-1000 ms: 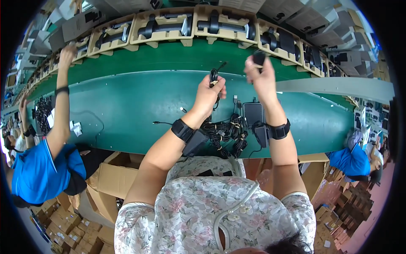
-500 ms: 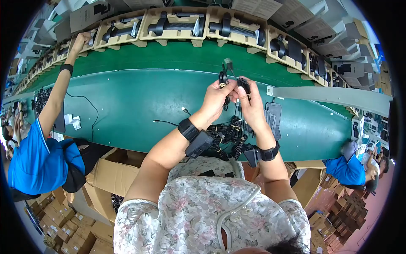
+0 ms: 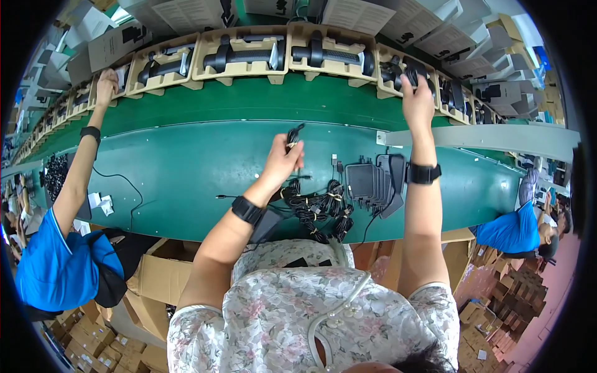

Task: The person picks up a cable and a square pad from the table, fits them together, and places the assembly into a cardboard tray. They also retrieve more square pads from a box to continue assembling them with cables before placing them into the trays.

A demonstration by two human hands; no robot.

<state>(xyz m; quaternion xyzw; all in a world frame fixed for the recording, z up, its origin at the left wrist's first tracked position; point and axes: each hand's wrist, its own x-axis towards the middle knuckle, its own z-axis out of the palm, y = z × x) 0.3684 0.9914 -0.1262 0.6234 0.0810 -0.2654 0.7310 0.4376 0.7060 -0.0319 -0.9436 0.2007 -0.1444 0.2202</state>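
Note:
My left hand [image 3: 283, 159] is closed round a coiled black cable [image 3: 292, 138] above the green table [image 3: 205, 155]. Further out on the right, my right hand [image 3: 418, 102] reaches over a moulded tray [image 3: 387, 86] on the conveyor. A black cable coil [image 3: 411, 76] shows at its fingertips, against the dark parts in that tray. Between my forearms lies a heap of banded black cables [image 3: 314, 208], some with loose plug ends. Right of the heap is a row of flat black panels [image 3: 365, 181], nearer to my right forearm.
Moulded trays [image 3: 239, 69] holding black devices run along the far side, with open printed boxes [image 3: 360, 18] behind. A grey metal bar [image 3: 485, 140] crosses at the right. One co-worker's arm [image 3: 78, 161] reaches to the trays at left; another co-worker [image 3: 510, 230] is at right.
My hands were together over the cable heap, each at a coil; they have parted. The right moved out to a tray with a coil, the left moved left and nearer with the other.

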